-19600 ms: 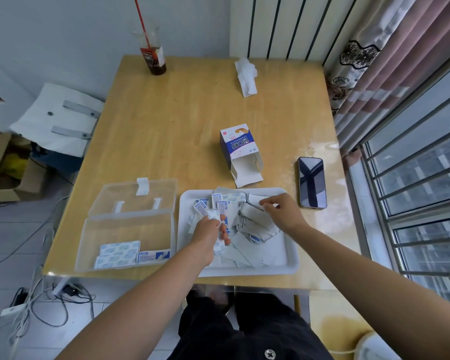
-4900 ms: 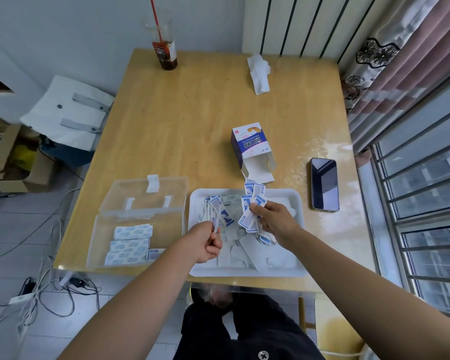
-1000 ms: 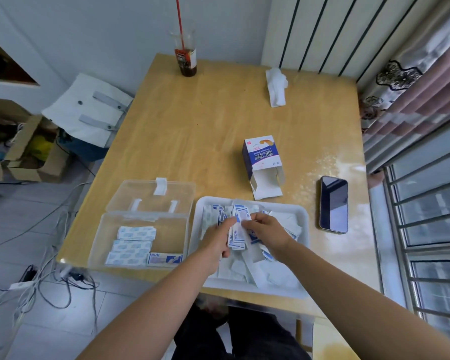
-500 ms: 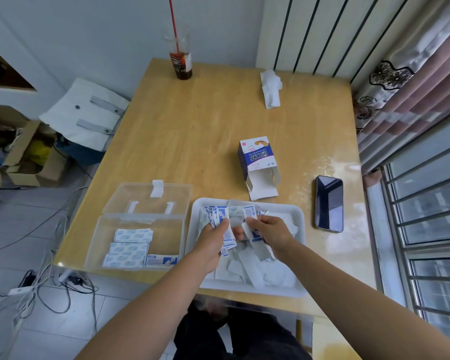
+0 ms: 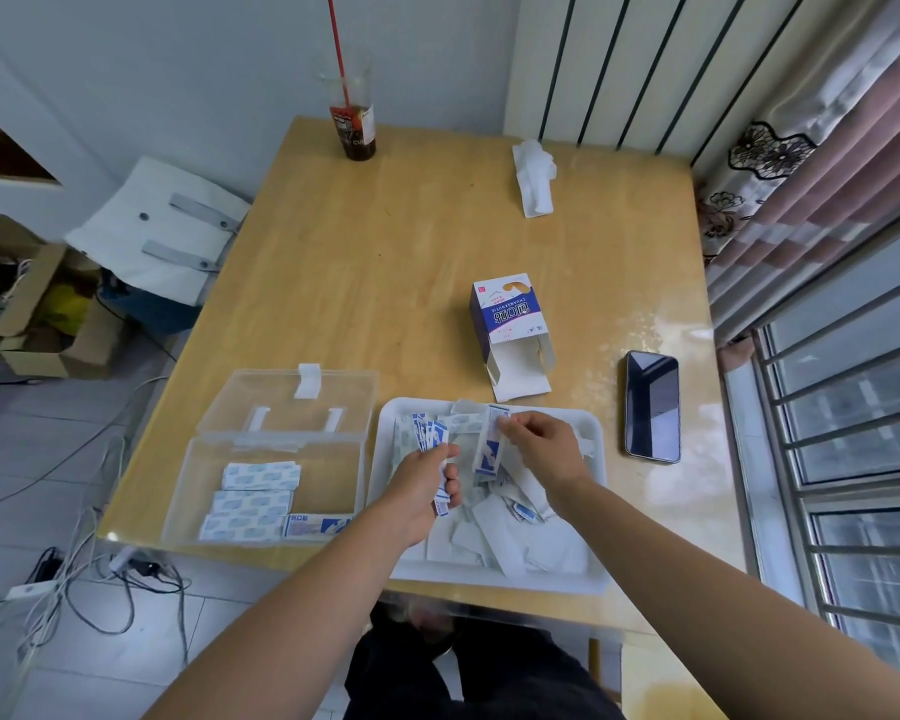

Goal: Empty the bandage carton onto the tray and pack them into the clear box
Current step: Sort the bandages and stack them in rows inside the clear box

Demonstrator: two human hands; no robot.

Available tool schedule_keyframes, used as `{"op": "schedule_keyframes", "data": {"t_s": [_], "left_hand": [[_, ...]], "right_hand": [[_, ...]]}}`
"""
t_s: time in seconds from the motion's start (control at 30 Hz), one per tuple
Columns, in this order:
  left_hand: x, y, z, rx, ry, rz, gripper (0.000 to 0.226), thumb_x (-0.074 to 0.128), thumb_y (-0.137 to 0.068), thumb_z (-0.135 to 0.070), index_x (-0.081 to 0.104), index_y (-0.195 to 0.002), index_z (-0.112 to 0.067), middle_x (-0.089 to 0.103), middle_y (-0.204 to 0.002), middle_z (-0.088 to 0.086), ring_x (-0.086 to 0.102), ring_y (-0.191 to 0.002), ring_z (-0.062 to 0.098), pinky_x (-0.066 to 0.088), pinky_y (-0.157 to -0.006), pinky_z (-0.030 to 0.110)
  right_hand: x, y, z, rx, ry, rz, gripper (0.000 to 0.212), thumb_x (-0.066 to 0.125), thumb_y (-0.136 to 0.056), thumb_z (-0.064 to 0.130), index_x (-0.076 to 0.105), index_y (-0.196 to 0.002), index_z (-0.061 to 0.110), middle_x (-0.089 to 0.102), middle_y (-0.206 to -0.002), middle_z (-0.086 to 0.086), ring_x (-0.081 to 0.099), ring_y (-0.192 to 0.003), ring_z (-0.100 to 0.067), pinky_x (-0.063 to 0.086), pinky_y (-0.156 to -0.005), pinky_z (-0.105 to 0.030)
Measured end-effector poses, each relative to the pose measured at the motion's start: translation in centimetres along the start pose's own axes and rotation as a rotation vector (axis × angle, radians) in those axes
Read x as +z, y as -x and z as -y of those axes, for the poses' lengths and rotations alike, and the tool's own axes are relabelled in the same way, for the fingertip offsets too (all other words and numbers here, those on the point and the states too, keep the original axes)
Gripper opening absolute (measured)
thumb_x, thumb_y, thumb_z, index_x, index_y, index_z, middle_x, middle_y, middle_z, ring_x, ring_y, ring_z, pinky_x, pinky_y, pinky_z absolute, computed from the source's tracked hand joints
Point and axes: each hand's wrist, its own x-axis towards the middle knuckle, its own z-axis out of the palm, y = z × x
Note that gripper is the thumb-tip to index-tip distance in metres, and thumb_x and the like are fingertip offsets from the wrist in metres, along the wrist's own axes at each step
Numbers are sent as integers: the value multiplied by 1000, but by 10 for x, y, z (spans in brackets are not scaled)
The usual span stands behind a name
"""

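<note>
**Bandages: sorting over the tray**

Left hand (image 5: 422, 480): grip closed round a fanned bundle of bandages (image 5: 430, 433). Right hand (image 5: 539, 449): grip pinching one bandage strip (image 5: 489, 452), just right of the bundle. Beneath: white tray (image 5: 489, 582), loose bandages heaped in it. Left of tray: clear box (image 5: 328, 480), lid open, stacks inside. Far side: carton (image 5: 510, 314), lying open on the worktop (image 5: 411, 252).

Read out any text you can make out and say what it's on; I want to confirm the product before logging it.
"创口贴": carton, upside down to the camera.
"CHUANGKOUTIE": same carton, also upside down.
Carton's red square and small print: too small to read.
Cup label: blurred; only "CU" shows.
Bandages in the box and tray: blue print too small to read.
</note>
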Motion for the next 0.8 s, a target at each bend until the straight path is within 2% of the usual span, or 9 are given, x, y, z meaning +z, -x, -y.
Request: {"op": "schedule_keyframes", "data": {"t_s": [0.07, 0.13, 0.23, 0.33, 0.43, 0.53, 0.6, 0.7, 0.8], "left_hand": [[3, 3, -2, -14, -16, 30, 20, 38, -98, -17, 56, -96, -8, 46, -61, 4, 40, -43, 13, 32, -47, 24], [6, 6, -4, -26, -30, 101, 26, 35, -93, -19, 57, -80, -10, 49, -62, 6, 42, -50, 16, 31, -49, 25], [8, 13, -5, -40, 25, 208, 32, 29, -85, -24, 53, -67, -11, 45, -61, 7, 36, -51, 17, 26, -48, 25], [5, 18, -6, -21, 0, 256, 36, 25, -89, -20, 60, -86, -9, 54, -62, 8, 45, -57, 20, 28, -51, 26], [0, 17, -3, 15, -261, 201, 30, 28, -88, -4, 56, -98, -5, 59, -65, 8, 52, -57, 20, 37, -50, 26], [-4, 18, -1, 13, -439, 211, 28, 27, -86, -1, 52, -98, -6, 53, -66, 10, 46, -50, 19, 37, -47, 24], [-7, 20, -2, -3, -497, 246, 26, 29, -86, -3, 52, -96, -9, 53, -66, 8, 43, -48, 17, 34, -45, 23], [-11, 21, -5, -39, -594, 264, 26, 35, -86, -6, 58, -97, -10, 58, -69, 9, 45, -49, 16, 32, -42, 20], [-17, 22, -7, -64, -584, 225, 22, 44, -86, -9, 58, -104, -10, 61, -77, 10, 50, -53, 17, 40, -47, 23]], "right_hand": [[5, 4, 6, 56, -91, 166, 23, 63, -91, 10, 58, -68, 9, 53, -51, 6, 43, -45, -6, 35, -45, -14], [12, 6, 5, 70, -40, 302, 25, 62, -91, 10, 58, -66, 10, 51, -50, 5, 37, -46, -8, 30, -43, -15], [19, 8, 3, 53, 30, 335, 23, 62, -91, 9, 58, -68, 9, 56, -56, 1, 42, -45, -7, 34, -44, -15], [19, 9, 4, 25, 41, 298, 16, 63, -89, 6, 57, -75, 4, 60, -61, -6, 46, -41, -5, 37, -42, -14], [17, 9, 3, 4, 75, 303, 11, 67, -86, 4, 56, -84, 5, 59, -66, -7, 51, -49, -10, 39, -45, -15], [12, 7, -3, -50, 158, 295, 36, 72, -82, 7, 52, -111, 13, 53, -90, -4, 55, -69, -12, 48, -60, -17], [7, 8, -5, -106, 268, 378, 45, 71, -83, 10, 52, -121, 22, 51, -105, -1, 55, -80, -12, 51, -67, -23], [1, 10, -8, -142, 410, 495, 10, 64, -85, 10, 63, -95, 12, 62, -78, -2, 57, -65, -13, 48, -58, -27], [-5, 11, -13, -131, 313, 392, 11, 61, -89, 7, 63, -98, 1, 66, -82, -11, 56, -63, -16, 51, -61, -31]]}}
